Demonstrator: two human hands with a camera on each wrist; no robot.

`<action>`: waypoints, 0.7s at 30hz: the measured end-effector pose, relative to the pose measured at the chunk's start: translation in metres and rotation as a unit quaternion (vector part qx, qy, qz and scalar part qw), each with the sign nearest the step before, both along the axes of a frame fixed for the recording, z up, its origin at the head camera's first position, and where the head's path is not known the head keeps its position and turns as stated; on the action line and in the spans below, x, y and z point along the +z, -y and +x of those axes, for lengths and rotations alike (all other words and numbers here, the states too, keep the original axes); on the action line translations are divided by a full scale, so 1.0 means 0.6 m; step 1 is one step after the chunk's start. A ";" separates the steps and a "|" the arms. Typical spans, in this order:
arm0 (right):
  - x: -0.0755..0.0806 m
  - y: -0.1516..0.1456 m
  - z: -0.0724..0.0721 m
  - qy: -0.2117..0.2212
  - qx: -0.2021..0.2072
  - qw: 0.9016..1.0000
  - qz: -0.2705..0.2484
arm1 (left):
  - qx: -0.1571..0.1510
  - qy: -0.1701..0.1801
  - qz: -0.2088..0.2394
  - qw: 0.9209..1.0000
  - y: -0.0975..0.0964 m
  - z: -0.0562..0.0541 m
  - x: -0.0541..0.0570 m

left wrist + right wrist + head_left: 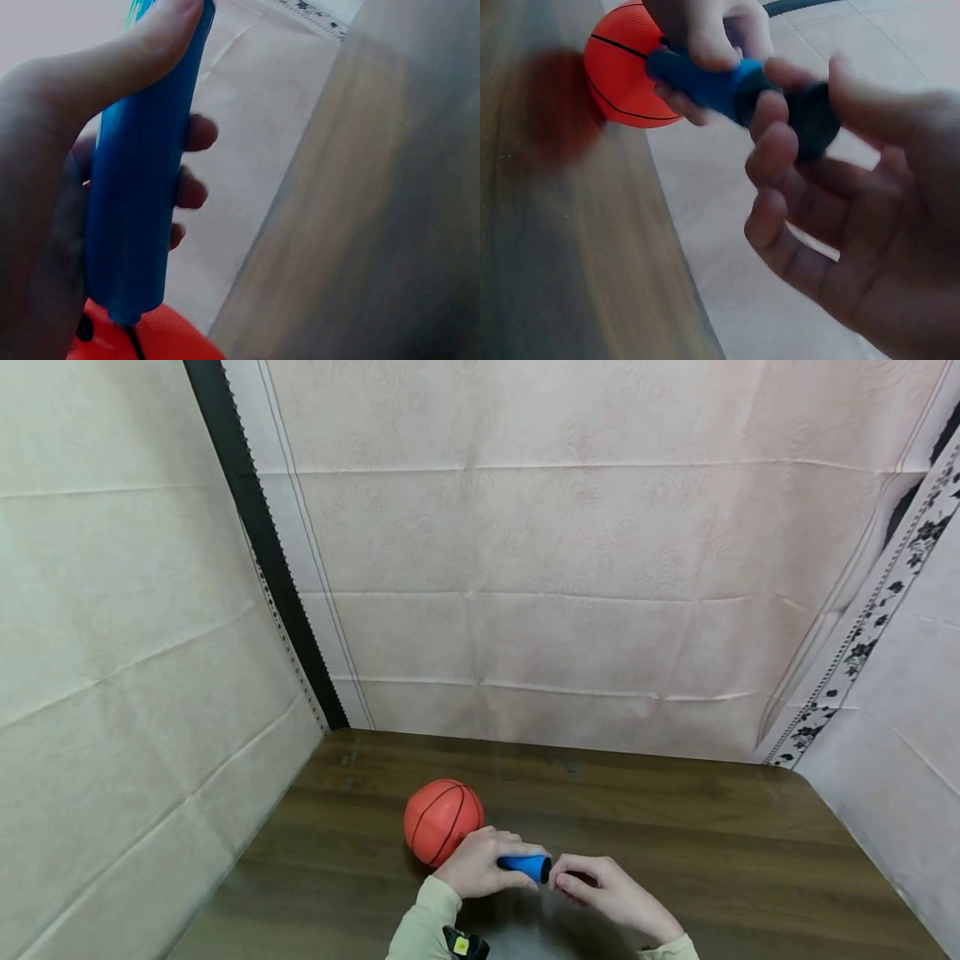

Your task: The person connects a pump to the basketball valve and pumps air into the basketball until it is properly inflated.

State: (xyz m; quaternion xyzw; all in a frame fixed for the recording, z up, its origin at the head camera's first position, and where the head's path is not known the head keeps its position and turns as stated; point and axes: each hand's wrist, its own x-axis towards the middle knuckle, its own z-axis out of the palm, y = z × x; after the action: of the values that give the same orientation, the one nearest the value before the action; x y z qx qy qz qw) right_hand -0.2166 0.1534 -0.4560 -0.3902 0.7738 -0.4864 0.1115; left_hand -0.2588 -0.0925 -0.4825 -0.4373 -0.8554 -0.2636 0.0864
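My left hand (480, 866) grips a blue ball pump (521, 865), a smooth cylinder, fingers wrapped round it and thumb along its side. In the left wrist view the pump's narrow nozzle (127, 315) overlaps an orange-red ball (169, 337) with black seams. On the other end is a round black handle (815, 124), which my right hand (611, 893) pinches between thumb and fingertips. The ball (442, 821) sits on the table just beyond my left hand, which hides part of its lower right side.
The dark wooden table (360, 877) carries the ball and lies under both hands. Pale creased cloth (525, 543) hangs behind it, with more cloth on the left (112, 635) and right (900, 777). A black strip (262, 539) runs down the left corner.
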 end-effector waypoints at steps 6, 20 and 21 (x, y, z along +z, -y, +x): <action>0.016 -0.030 0.003 -0.004 0.052 0.999 0.006 | 0.000 0.007 0.011 1.000 0.015 0.001 0.010; 0.026 -0.079 0.008 -0.056 0.016 0.995 -0.085 | 0.040 0.030 0.046 0.998 0.032 0.004 0.015; 0.027 -0.074 0.008 -0.054 0.018 0.994 -0.091 | 0.041 0.031 0.046 0.998 0.030 0.004 0.015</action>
State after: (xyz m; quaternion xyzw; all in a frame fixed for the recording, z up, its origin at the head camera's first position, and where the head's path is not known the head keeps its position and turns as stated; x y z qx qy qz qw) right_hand -0.2119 0.1981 -0.4400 -0.4381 0.7241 -0.5310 0.0416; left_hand -0.2565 -0.1106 -0.4736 -0.3892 -0.8619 -0.3122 0.0910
